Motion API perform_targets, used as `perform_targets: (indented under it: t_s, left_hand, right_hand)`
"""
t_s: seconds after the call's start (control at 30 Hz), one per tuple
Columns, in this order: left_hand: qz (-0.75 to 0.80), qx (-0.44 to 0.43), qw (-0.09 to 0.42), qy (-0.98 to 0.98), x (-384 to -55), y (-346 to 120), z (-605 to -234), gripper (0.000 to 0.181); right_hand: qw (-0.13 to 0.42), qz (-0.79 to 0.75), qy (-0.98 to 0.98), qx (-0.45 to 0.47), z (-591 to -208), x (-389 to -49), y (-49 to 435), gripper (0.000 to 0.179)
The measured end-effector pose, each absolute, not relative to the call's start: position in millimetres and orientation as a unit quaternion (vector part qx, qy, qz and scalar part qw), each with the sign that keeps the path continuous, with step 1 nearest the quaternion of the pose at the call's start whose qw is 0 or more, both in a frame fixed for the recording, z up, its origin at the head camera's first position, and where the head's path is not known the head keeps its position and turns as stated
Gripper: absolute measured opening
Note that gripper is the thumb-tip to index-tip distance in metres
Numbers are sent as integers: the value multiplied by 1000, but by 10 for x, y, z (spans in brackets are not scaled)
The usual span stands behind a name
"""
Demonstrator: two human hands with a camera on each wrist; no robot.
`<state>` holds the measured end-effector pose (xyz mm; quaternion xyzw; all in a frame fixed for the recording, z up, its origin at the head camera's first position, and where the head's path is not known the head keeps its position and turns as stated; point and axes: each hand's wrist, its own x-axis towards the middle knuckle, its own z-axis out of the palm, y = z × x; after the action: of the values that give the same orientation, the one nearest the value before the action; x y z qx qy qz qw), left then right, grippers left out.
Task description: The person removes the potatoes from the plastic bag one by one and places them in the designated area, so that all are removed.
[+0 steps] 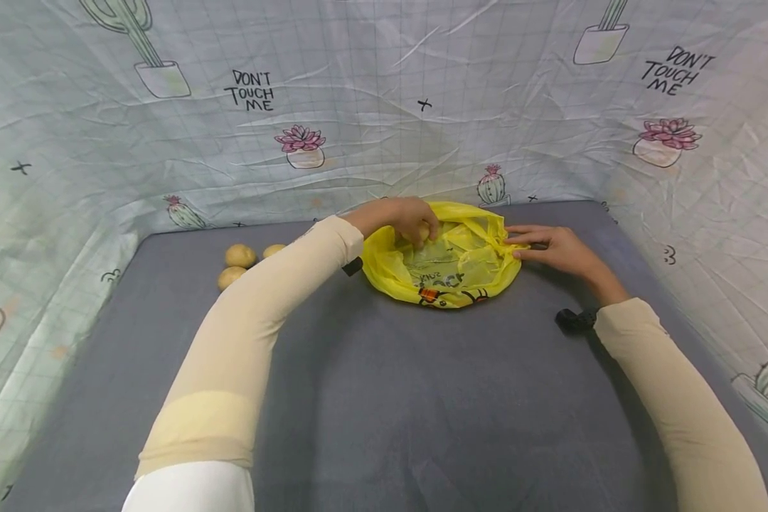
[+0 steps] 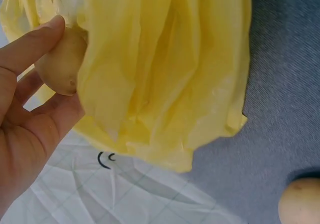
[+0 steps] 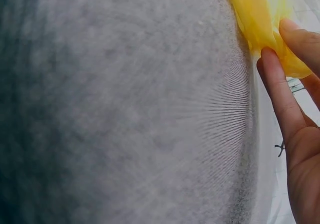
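Note:
A yellow plastic bag point(image 1: 393, 274) lies on the table with its mouth spread wide and dark print on its side. Over its opening, my left hand point(image 1: 409, 219) holds a potato point(image 2: 64, 61) between thumb and fingers. The left wrist view shows that potato partly behind the bag's edge. My right hand point(image 1: 560, 250) is at the bag's right side, where the thumb and fingertips pinch the gathered plastic point(image 3: 272, 36).
Left of the bag, potatoes point(image 1: 240, 256) lie on the grey tabletop point(image 1: 422, 398), one partly hidden by the left sleeve point(image 1: 249, 313). A printed cloth point(image 1: 384, 128) hangs behind the table and along both sides.

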<state>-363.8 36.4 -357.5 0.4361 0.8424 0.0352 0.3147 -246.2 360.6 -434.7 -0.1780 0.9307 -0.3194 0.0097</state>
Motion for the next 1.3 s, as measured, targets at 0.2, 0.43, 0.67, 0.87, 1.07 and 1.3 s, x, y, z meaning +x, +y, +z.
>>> perform_targets:
  t_s: [0.2, 0.43, 0.67, 0.87, 1.07, 1.3]
  left_hand:
    - [67, 448, 308, 836, -3621, 282, -3504, 34]
    - [104, 457, 299, 831, -3601, 89, -3351, 33]
    - [106, 462, 288, 832, -3584, -79, -3281, 29]
    - [108, 470, 269, 834, -3534, -176, -3255, 28]
    - [100, 483, 242, 836, -3405, -292, -3140, 27]
    - [84, 512, 200, 831, -3206, -549, -3106, 26]
  right_hand:
    - [13, -313, 934, -170, -4341, -2453, 3623, 32]
    - [16, -321, 932, -165, -4364, -2451, 3611, 32]
    - [18, -324, 933, -159, -4350, -2439, 3612, 32]
    - [14, -317, 933, -168, -4342, -2447, 3612, 32]
    - [5, -324, 931, -167, -4321, -2464, 3615, 33]
    - [10, -320, 934, -160, -4335, -2432, 3617, 34]
